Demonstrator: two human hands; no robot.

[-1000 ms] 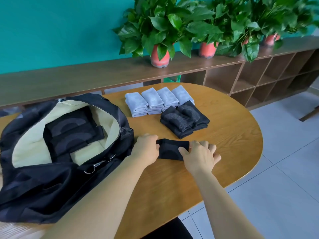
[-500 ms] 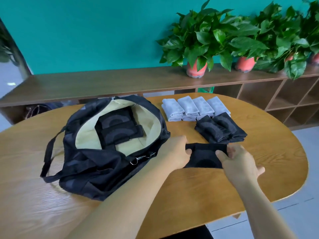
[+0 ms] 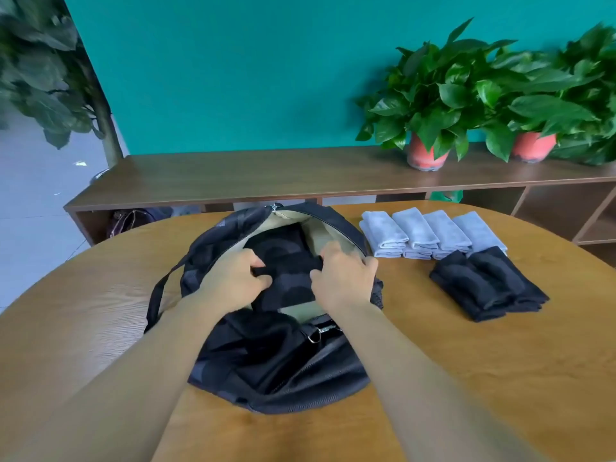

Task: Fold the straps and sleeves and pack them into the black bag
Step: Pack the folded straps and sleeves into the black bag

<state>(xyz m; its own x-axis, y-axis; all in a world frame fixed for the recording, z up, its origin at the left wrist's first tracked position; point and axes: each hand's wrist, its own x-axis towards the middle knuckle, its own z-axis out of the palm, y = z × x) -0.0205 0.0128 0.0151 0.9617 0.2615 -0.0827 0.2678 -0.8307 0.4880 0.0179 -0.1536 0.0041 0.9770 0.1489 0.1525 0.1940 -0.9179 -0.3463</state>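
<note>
Folded black sleeve (image 3: 288, 282) lies inside the open black bag (image 3: 273, 365) on the table (image 3: 466, 368), its ends pinched by the left hand (image 3: 233, 283) and right hand (image 3: 345, 281), with the grey pile (image 3: 416, 232) and black pile (image 3: 486, 285) beside the bag.

Bag (image 3: 273, 368) lies open on the table (image 3: 466, 361), left of centre. Inside it is a folded sleeve (image 3: 286, 291), gripped by the left hand (image 3: 230, 285) at its left end and the right hand (image 3: 343, 281) at its right end. Right of the bag: a row of folded cloths (image 3: 430, 233) at the far side, a pile of folded sleeves (image 3: 486, 285) just in front, touching it; behind the table, a shelf unit (image 3: 233, 175) with potted plants (image 3: 430, 95) on top, toward the right.
</note>
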